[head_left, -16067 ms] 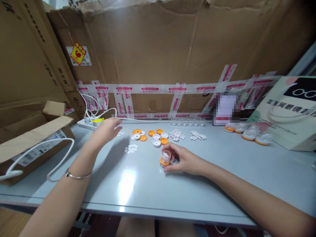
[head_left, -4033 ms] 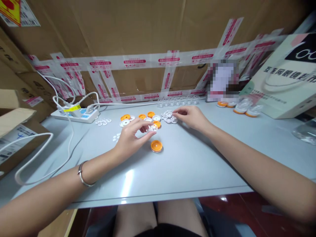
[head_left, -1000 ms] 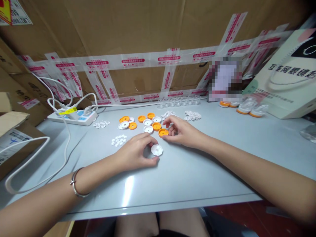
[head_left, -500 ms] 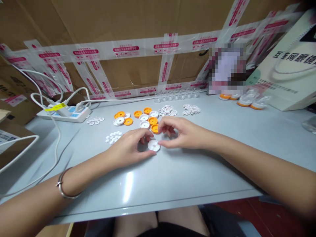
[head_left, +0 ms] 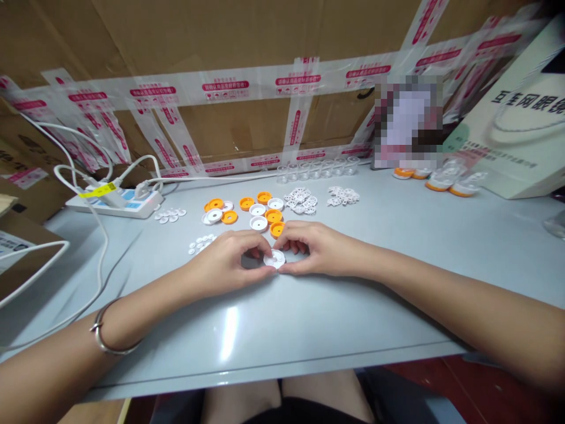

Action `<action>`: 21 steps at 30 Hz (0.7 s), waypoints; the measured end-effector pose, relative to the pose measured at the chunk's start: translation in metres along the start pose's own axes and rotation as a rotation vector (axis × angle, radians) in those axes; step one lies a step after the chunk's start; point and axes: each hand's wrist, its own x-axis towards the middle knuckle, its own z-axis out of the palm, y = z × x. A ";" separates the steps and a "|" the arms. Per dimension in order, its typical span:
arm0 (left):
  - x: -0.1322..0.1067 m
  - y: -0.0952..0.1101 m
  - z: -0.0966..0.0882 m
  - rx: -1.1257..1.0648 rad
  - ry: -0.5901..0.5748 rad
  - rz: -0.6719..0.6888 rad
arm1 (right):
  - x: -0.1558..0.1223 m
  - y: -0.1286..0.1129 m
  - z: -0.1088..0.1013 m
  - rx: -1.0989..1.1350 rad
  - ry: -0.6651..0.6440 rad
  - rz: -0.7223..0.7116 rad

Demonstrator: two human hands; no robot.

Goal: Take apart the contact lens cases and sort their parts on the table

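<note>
Looks like a makeshift workshop to me: glossy grey tabletop point(head_left: 353, 318), round orange plastic parts point(head_left: 273, 217) on it, brown cardboard box point(head_left: 220, 44) behind it.

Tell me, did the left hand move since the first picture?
Yes: the left hand moved right and nearer the person, away from the white power strip.

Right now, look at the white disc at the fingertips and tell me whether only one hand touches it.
No, the left hand and the right hand both touch the white disc at its edge.
</note>
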 end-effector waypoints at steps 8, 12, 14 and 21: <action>0.007 0.006 -0.002 0.066 0.017 -0.165 | 0.001 -0.007 0.006 0.002 0.042 0.049; 0.010 0.012 -0.004 0.152 -0.030 -0.243 | 0.001 -0.010 0.010 0.005 0.070 0.075; 0.010 0.014 -0.005 0.195 -0.031 -0.244 | 0.002 -0.012 0.011 0.005 0.079 0.093; 0.003 0.025 -0.001 0.458 -0.048 -0.181 | 0.003 -0.013 0.014 0.030 0.109 0.085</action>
